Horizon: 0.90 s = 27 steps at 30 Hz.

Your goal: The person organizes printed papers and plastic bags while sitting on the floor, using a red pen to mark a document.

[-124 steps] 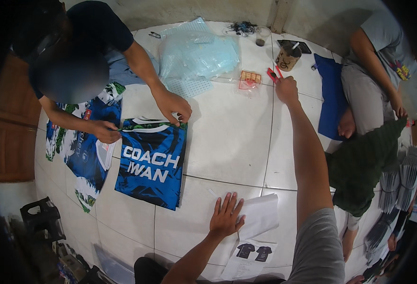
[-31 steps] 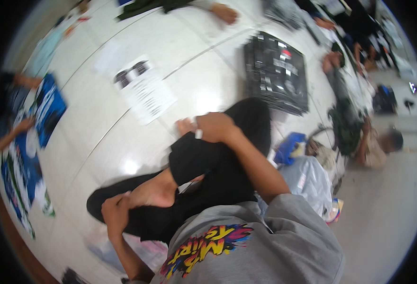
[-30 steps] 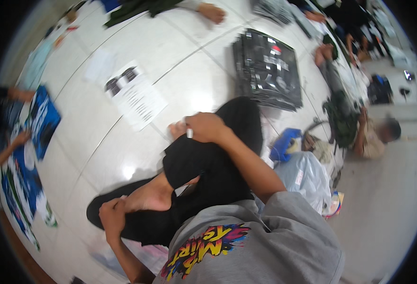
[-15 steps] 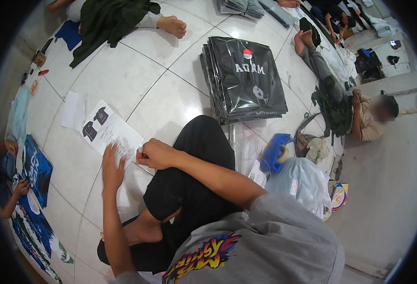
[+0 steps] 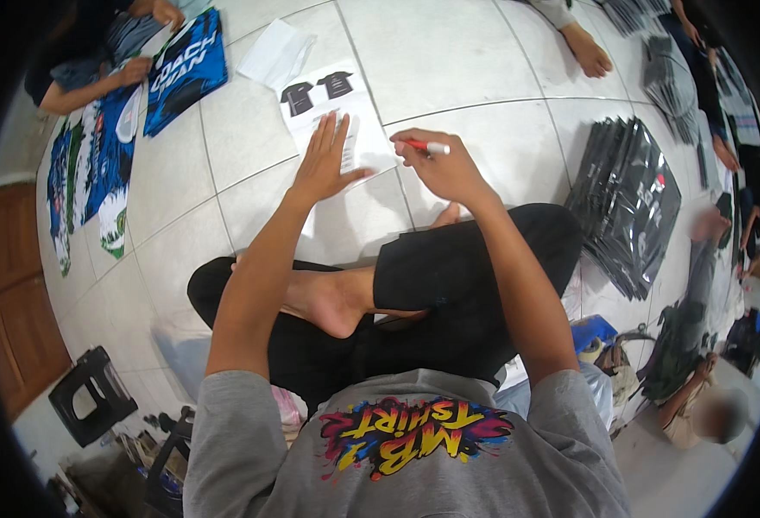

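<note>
Red-and-white, the marker [image 5: 425,148] sits pinched in the fingers of the right hand [image 5: 443,166], its body lying level just above the right edge of a white printed sheet [image 5: 345,129] on the pale tiled floor [image 5: 449,60]. Left hand [image 5: 324,161] lies flat and spread open on that sheet, fingers fanned toward two small dark shirt pictures at its top. A second, blank sheet [image 5: 274,53] lies just beyond, touching the first. Below the hands the person's crossed legs in black trousers [image 5: 475,268] rest on the tiles. Farther right lies a stack of black shirts in clear bags [image 5: 626,203]. At far left, another person's hands [image 5: 142,69] touch a blue jersey [image 5: 186,69].
</note>
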Available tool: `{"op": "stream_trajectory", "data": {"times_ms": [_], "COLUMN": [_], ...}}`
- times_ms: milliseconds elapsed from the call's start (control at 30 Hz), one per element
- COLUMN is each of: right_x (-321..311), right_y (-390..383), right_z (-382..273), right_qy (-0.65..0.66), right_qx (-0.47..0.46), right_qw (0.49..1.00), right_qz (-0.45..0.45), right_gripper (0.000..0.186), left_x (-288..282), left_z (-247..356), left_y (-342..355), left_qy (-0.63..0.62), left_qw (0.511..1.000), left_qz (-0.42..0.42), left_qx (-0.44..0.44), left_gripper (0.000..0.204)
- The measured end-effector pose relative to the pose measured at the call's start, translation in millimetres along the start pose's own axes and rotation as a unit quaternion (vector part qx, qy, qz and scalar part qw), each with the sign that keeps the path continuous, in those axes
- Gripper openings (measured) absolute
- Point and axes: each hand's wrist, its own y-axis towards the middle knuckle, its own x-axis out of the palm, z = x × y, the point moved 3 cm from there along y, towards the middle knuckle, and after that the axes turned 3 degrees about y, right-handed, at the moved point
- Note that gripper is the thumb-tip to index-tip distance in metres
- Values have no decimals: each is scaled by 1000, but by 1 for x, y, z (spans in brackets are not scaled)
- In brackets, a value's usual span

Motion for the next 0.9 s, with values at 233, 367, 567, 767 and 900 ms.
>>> {"op": "stream_trajectory", "data": {"times_ms": [233,367,567,767,900], "right_x": [57,70,68,62,61], "right_y": [35,24,16,7,3], "right_z": [57,76,69,73,73], "right_qy": [-302,-422,-464,-479,-475], "right_qx": [-167,-130,-64,-83,-70], "right_qw": [936,884,867,857,860], "right_qz": [-75,-150,-173,-168,-173], "right_gripper": [50,53,58,59,60], "left_x": [-5,4,2,-15,-42], "left_z": [-39,-50,-49,-63,-74], "left_y": [16,13,14,12,1], "left_qy": [79,126,16,-56,-36], "left_qw": [996,991,998,984,972], "left_qz": [13,-2,13,-2,-31], "left_qx": [-48,-46,-64,-168,-230], "left_gripper": [128,141,139,138,121]}}
